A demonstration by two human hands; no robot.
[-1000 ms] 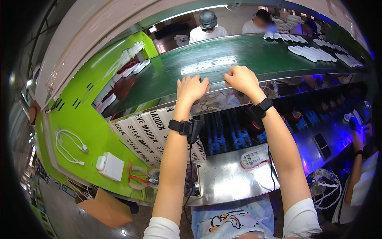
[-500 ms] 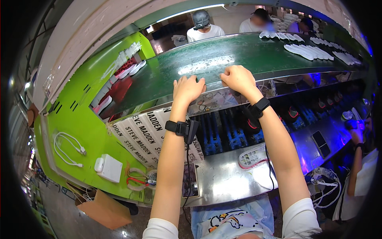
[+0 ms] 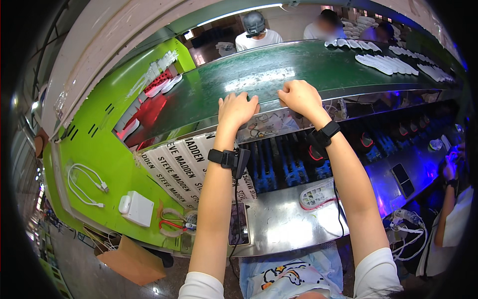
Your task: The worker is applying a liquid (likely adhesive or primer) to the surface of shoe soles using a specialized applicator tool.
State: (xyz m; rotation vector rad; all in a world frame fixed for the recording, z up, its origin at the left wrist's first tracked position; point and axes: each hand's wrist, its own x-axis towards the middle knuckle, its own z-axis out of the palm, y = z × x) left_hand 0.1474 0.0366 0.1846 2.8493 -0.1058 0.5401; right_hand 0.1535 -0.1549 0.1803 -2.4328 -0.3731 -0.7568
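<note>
My left hand (image 3: pixel 237 108) and my right hand (image 3: pixel 298 96) both rest with curled fingers on the near metal edge of a green conveyor belt (image 3: pixel 209 97). Neither hand holds any object. Each wrist wears a black band, and a black device hangs from the left one. Below my arms a white shoe sole (image 3: pixel 318 194) lies on a shiny metal shelf (image 3: pixel 279 224). Several white soles (image 3: pixel 386 64) lie on the belt at the far right.
A bright green table (image 3: pixel 94 149) on the left carries a white cable (image 3: pixel 87 184), a white box (image 3: pixel 137 208) and red-handled scissors (image 3: pixel 172 225). A phone (image 3: pixel 238 230) lies on the shelf. Other people stand across the belt, and one sits at the right (image 3: pixel 450 209).
Both hands stay on the belt's edge; the view has shifted slightly. The soles at the far right have shifted along the belt.
</note>
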